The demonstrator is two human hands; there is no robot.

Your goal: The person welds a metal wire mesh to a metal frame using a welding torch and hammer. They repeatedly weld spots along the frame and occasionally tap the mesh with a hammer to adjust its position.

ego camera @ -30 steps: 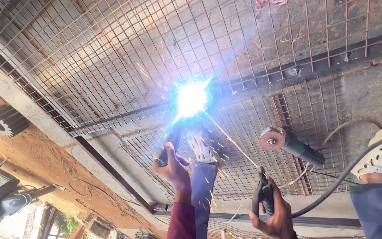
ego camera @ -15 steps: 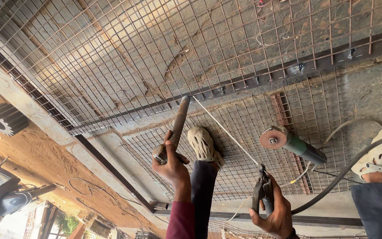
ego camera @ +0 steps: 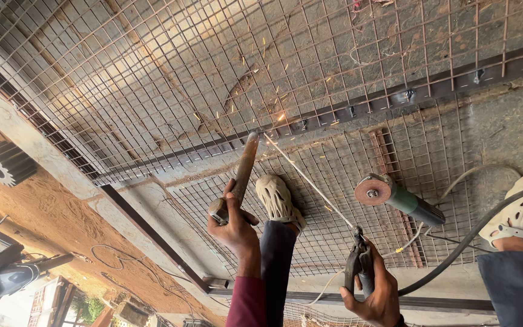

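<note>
Left hand grips the chipping hammer, tip at the joint on the steel bar. Right hand is clamped on the electrode holder, rod touching the same spot. Risks: sparks onto bare hands, rod sticking to mesh, cable snagging the grinder.

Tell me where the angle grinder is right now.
In the head view the angle grinder lies on the wire mesh at right, untouched, between the two light clogs and just above the right hand holding the electrode holder.
</note>
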